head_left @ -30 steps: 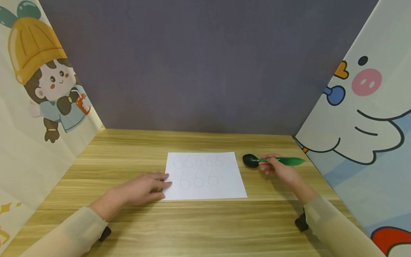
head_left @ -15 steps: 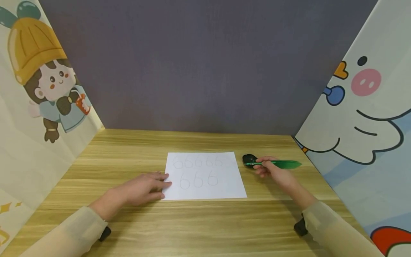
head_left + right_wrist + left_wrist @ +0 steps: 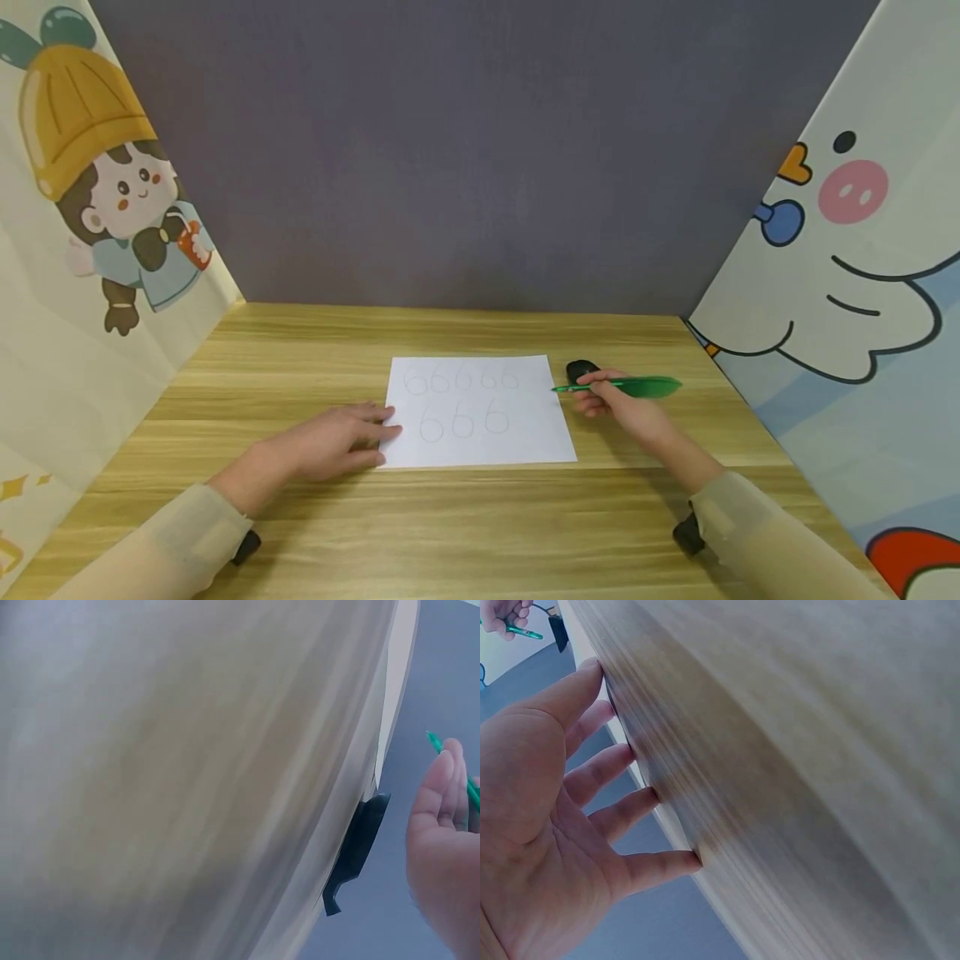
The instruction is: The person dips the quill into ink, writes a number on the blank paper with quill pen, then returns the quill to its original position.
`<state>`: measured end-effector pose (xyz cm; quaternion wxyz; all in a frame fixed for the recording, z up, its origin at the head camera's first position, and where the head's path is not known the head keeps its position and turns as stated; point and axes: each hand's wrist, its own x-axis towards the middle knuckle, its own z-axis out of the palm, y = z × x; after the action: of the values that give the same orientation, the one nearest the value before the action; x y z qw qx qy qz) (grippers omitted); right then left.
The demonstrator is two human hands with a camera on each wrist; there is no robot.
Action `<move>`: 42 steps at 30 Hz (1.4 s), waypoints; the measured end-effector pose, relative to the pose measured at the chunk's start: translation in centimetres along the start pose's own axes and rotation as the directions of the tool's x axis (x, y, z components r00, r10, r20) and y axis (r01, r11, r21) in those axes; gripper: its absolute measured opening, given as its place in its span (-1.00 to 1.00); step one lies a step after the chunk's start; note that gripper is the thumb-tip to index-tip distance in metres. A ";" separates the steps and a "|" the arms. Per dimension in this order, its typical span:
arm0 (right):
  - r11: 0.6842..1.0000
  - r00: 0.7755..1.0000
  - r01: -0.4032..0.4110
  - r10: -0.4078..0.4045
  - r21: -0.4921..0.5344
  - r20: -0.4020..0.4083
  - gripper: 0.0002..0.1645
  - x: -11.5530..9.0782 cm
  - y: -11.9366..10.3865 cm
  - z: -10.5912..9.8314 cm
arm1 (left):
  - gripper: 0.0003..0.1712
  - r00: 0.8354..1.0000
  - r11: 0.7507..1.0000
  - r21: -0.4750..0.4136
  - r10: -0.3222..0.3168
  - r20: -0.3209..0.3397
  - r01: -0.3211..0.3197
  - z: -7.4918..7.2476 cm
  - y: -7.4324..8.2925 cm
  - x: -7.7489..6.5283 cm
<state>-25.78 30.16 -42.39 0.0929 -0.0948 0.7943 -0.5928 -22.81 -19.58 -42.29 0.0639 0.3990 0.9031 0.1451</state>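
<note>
My right hand pinches a green feather-shaped pen between thumb and fingers. The pen's tip points left, over the right edge of a white sheet of paper. In the right wrist view the pen is held up off the table. Just behind that hand sits a small black holder, partly hidden by the fingers. My left hand rests with spread fingertips on the paper's left edge; the left wrist view shows these fingers extended. Several handwritten 6 shapes stand on the sheet in two rows.
The wood-grain table runs back to a dark grey panel. Cartoon-printed walls close off the left and right sides.
My right hand has moved left and slightly toward me with the pen, from over the black holder to the paper's right edge. The left hand and paper stay in place.
</note>
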 end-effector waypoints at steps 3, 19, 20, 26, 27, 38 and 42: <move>1.000 1.000 0.002 -0.002 0.002 0.005 -0.47 0.1 0.0 0.2 | -0.43 1.000 1.000 -0.003 0.002 0.000 -0.002 0.0 0.0 0.0; 0.999 0.998 -0.034 0.034 0.005 0.048 -0.45 1.1 -0.1 1.7 | -0.42 1.000 1.000 -0.010 0.005 0.009 -0.005 0.1 0.0 0.0; 0.999 0.998 -0.039 0.039 0.002 0.048 -0.45 1.1 -0.1 1.7 | -0.42 1.000 1.000 -0.012 0.000 0.012 0.000 0.1 0.0 0.0; 0.998 0.998 -0.050 0.051 -0.037 0.046 -0.45 1.3 -0.3 2.3 | -0.42 1.000 1.000 -0.009 -0.002 0.010 0.002 0.1 -0.1 0.1; 0.998 0.998 -0.054 0.056 -0.040 0.043 -0.46 1.4 -0.3 2.4 | -0.42 1.000 1.000 -0.013 -0.002 0.009 0.002 0.1 -0.1 0.1; 0.996 0.998 -0.063 0.064 -0.056 0.007 -0.49 1.8 -0.5 3.2 | -0.41 1.000 1.000 -0.018 0.006 0.013 -0.006 -0.1 0.1 0.2; 0.996 0.998 -0.065 0.065 -0.056 -0.005 -0.50 2.0 -0.6 3.4 | -0.42 1.000 1.000 -0.019 0.004 0.011 -0.004 -0.1 0.2 0.2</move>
<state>-26.81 26.30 -42.89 0.1084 -0.0704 0.8134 -0.5672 -22.80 -19.34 -42.09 0.0726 0.4011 0.9004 0.1517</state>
